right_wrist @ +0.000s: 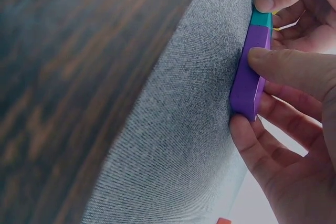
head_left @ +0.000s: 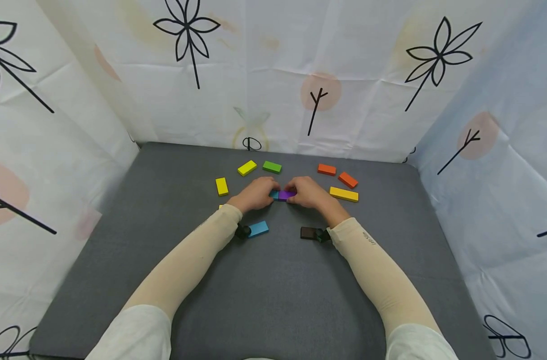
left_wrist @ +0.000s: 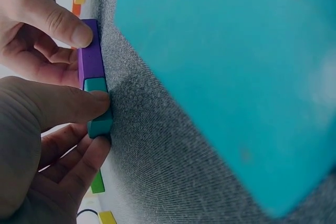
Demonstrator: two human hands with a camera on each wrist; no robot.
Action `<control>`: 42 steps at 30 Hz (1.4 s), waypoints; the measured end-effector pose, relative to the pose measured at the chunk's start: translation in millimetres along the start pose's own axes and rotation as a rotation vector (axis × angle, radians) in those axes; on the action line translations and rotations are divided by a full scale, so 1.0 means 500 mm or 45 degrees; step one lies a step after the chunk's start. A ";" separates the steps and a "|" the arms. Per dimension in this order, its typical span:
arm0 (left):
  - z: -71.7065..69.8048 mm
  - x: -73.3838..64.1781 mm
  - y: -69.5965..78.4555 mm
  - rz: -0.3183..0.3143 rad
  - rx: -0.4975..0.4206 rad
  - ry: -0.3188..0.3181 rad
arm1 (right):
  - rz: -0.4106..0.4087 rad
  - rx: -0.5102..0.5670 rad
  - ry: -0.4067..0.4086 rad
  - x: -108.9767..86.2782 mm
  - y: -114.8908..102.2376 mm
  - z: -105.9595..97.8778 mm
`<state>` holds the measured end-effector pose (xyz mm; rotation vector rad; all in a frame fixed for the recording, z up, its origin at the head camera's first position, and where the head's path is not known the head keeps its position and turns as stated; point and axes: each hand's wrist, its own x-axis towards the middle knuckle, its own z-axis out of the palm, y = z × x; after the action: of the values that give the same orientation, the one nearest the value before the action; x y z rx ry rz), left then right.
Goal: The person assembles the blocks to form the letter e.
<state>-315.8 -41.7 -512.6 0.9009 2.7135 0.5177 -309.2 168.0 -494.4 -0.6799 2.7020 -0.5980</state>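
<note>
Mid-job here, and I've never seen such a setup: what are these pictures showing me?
No robot: a person is working bare-handed. The wide picture comes from a head camera looking forward and down; the other two are left and right wrist views of the same work up close. The left hand has its grip on a teal block, the right hand on a purple block; these meet end to end. On the grey table lie yellow blocks, a green block, two orange blocks, a longer amber block, a blue block and a dark brown block. The big blue and wood-grained shapes in the wrist views are probably those last two.
</note>
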 end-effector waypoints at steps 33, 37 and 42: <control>0.030 -0.086 0.088 0.130 0.291 0.037 | 0.075 0.277 0.294 -0.156 0.072 -0.081; 0.040 -0.085 0.102 0.084 0.325 -0.029 | 0.107 0.265 0.355 -0.177 0.097 -0.093; 0.041 -0.081 0.114 0.054 0.327 -0.071 | 0.129 0.279 0.389 -0.198 0.121 -0.101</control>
<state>-247.2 -18.6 -503.7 1.0192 2.7565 0.1499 -267.4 282.6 -460.8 -0.4204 2.8612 -1.0261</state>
